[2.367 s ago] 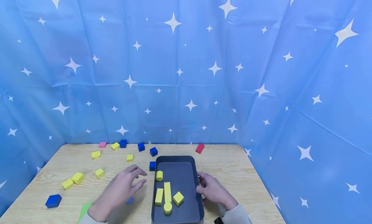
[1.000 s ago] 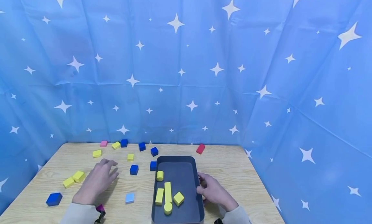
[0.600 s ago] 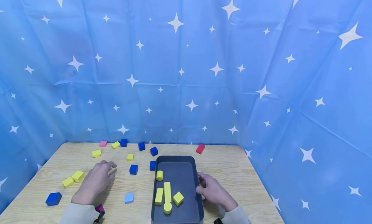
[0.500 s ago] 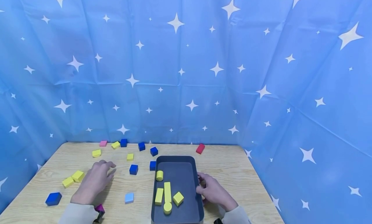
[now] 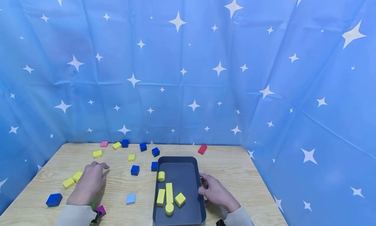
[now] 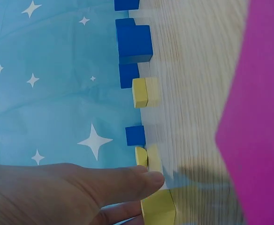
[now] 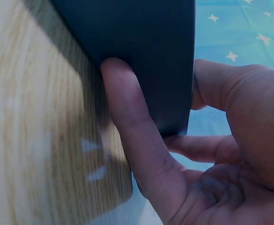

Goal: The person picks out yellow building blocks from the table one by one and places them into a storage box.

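Note:
My right hand (image 5: pixel 216 192) grips the dark grey tray (image 5: pixel 192 180) by its right wall. In the right wrist view a finger lies along the outside of the tray and the thumb crosses its rim. Several yellow blocks (image 5: pixel 169 191) lie inside. To the left my left hand (image 5: pixel 89 182) hovers low above the table, fingers loosely extended, with table visible between index finger and thumb. Its left wrist view shows a yellow block (image 6: pixel 159 210) beside the fingers, partly covered by the thumb; whether they touch is unclear. Two more yellow blocks (image 5: pixel 69 183) lie left of this hand, one partly hidden.
Blue blocks (image 5: pixel 135 170) are scattered left of the tray, with one (image 5: pixel 54 200) at far left. Other pieces are a light blue block (image 5: pixel 130 199), a magenta piece (image 5: pixel 101 210) by the left wrist, a pink block (image 5: pixel 104 144) and a red block (image 5: pixel 202 149) at the back.
My left hand has moved left, away from the tray, uncovering a blue block and the light blue one. It now partly covers a yellow block. My right hand and the tray stay put.

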Demonstrator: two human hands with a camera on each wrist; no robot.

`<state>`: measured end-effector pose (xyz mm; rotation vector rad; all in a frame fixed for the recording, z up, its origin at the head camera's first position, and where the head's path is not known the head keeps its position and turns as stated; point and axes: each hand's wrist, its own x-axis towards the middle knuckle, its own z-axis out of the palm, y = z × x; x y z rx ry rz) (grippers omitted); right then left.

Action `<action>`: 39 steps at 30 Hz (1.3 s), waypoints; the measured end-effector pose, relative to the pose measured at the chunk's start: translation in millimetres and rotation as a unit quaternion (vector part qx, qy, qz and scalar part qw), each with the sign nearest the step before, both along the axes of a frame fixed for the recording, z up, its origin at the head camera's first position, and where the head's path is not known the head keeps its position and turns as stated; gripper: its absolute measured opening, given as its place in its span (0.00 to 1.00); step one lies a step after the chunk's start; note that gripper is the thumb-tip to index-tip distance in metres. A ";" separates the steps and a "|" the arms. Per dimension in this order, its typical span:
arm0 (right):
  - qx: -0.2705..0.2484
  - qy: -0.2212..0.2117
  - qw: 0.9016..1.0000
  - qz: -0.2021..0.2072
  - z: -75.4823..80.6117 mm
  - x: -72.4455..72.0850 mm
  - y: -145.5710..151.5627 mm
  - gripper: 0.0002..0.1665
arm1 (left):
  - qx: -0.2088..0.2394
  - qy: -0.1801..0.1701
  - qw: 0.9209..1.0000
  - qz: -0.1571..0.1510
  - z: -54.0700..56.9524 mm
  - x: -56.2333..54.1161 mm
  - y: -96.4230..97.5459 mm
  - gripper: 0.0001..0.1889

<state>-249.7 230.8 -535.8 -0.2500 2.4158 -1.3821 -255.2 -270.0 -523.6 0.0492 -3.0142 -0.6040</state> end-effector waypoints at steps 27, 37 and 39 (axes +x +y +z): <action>0.004 -0.003 1.000 -0.001 3.9 -0.4 -2.4 0.44 | 0.015 0.026 1.000 0.001 -0.4 -3.3 5.0 0.15; 0.002 -0.002 1.000 -0.001 0.1 -0.8 0.1 0.45 | 0.031 0.054 0.998 -0.017 23.0 6.0 32.1 0.16; 0.003 -0.002 1.000 -0.002 -0.4 -1.0 0.2 0.45 | 0.035 0.062 0.997 -0.024 25.8 7.4 37.3 0.16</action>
